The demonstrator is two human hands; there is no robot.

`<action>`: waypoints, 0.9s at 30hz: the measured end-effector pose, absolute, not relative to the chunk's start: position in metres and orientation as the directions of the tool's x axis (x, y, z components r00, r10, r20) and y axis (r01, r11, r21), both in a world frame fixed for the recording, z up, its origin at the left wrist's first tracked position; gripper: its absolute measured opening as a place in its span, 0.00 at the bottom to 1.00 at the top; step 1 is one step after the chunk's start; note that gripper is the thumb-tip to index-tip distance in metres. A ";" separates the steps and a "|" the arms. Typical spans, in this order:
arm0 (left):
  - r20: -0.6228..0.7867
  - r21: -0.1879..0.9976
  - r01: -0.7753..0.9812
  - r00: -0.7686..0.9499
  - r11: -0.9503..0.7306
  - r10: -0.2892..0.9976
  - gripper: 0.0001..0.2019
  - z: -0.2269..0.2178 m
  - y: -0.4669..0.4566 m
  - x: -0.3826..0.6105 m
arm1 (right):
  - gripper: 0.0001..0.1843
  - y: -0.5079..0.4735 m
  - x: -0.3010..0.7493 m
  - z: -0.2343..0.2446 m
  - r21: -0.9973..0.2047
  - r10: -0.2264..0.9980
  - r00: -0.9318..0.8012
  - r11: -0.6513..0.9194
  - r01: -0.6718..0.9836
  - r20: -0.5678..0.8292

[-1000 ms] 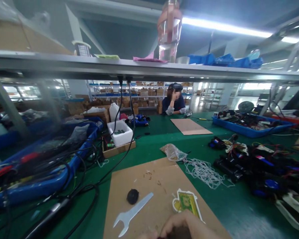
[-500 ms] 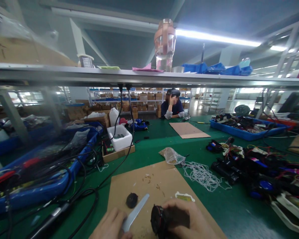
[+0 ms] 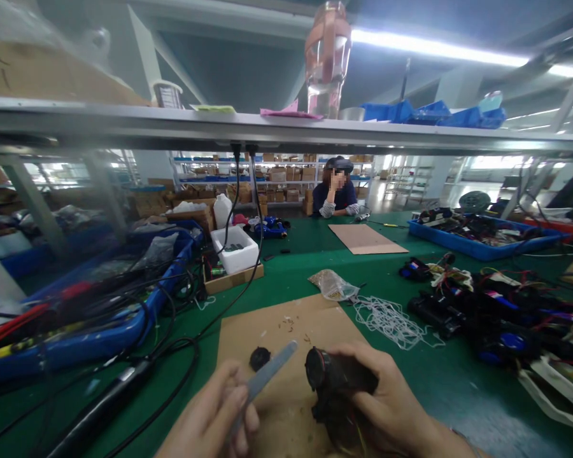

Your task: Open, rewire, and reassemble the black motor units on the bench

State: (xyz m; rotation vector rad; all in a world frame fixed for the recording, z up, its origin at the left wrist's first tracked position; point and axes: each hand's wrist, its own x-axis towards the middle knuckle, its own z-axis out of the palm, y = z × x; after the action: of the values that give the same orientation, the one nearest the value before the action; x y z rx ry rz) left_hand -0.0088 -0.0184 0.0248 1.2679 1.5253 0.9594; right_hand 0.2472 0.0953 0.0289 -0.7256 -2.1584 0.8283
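The left hand (image 3: 210, 407) is closed around the lower part of a flat steel wrench (image 3: 267, 381), with its fingers (image 3: 233, 404) folded over the metal, and the rounded end points up and away from the person. In the earlier frames this wrench lay on the cardboard sheet (image 3: 286, 324), and at first no hand was touching it, but now it is lifted off the sheet. The right hand (image 3: 386, 394) wraps a black housing (image 3: 337, 375) from the side, and the fingers are pressed together on it. Compared with the earlier frame, the housing is higher and more turned, so its round end looks toward the wrench, and thin wires (image 3: 358, 436) hang below it. The tip of the wrench is just beside this round end, but they do not seem to touch. A small black round piece (image 3: 260, 358) stays on the cardboard near the wrench. On the green desk (image 3: 458, 394) there are a clear plastic bag (image 3: 327, 285) and a tangle of white string (image 3: 386, 321), and a heap of black parts with colored wires (image 3: 472, 312) lies to the right. A blue tray (image 3: 90, 334) with cables is on the left. At the far end, a co-worker (image 3: 337, 191) sits with one hand raised to the head.
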 end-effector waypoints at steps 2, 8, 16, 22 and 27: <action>-0.212 0.968 0.134 -0.026 0.213 0.977 0.25 0.036 -0.021 -0.005 | 0.28 0.097 0.248 0.030 -0.697 0.668 -0.602 0.675 0.244 0.437; -0.369 0.928 0.068 0.048 0.366 0.928 0.23 0.046 -0.025 0.000 | 0.24 0.103 0.247 0.029 -0.581 0.568 -0.620 0.786 0.212 0.542; -0.319 0.923 0.243 0.049 0.299 0.946 0.18 0.045 -0.035 0.003 | 0.25 0.113 0.256 0.032 -0.217 0.190 -0.723 0.975 0.057 0.664; 0.549 0.142 0.816 0.406 -0.560 0.731 0.16 0.031 -0.029 -0.003 | 0.21 0.108 0.251 0.042 -0.632 0.486 -0.802 0.754 0.182 0.348; 0.487 0.252 0.863 0.278 -0.438 0.828 0.13 0.036 -0.028 0.001 | 0.20 0.106 0.249 0.047 -0.599 0.510 -0.794 0.764 0.241 0.330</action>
State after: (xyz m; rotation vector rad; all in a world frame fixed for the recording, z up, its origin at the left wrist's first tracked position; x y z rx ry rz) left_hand 0.0008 -0.0282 0.0360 2.5592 1.6962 0.9119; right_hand 0.2485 0.1060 0.0467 -0.5651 -2.4751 0.7492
